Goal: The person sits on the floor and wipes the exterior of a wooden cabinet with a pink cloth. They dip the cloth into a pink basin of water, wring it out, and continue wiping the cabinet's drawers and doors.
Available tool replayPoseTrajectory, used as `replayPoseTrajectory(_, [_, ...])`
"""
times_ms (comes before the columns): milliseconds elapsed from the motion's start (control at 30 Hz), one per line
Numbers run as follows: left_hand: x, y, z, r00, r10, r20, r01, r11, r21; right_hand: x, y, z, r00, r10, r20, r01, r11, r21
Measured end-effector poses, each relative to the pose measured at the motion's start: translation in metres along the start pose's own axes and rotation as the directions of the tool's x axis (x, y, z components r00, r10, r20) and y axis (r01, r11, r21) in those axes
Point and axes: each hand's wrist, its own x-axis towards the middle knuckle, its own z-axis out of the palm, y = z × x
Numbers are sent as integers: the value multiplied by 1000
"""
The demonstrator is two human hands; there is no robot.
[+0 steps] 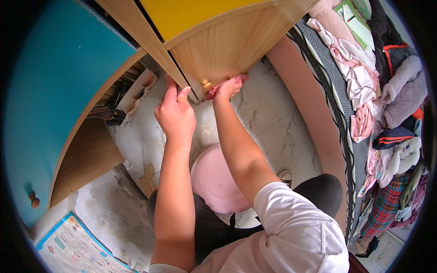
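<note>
My left hand [175, 112] grips the lower end of a narrow wooden cabinet upright [150, 41]. The thumb lies along its edge, while most of the fingers are hidden behind it. In my right hand [227, 89] is a bunched reddish-pink cloth [241, 78], pressed along the bottom edge of a wood-grain cabinet door [218, 47]. Just left of that hand, a round wooden knob [206, 84] sticks out of the door. A yellow panel [191, 15] sits above the wood-grain part.
Between my legs is a round pink plastic object [213, 177] on the marble-patterned floor [273, 119]. A blue door [61, 78] stands at left, with a box of tools [133, 95] behind it. Clothes [362, 85] cover the bed [358, 160] at right.
</note>
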Motion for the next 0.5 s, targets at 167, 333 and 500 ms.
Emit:
replayPoseTrajectory(167, [1,2,6,1000,13,10,-13,1000,24,-14,-51,-24,948,-286,140,256,946,200])
replayPoseTrajectory(333, [2,0,-11,1000,-2,7,1,999,43,-130,-141,-55,680,-708,189,677,706,207])
replayPoseTrajectory(500, [4,9,-13,998,51,41,-49,997,-64,-197,-183,-82,160,-963,217,949,211,236])
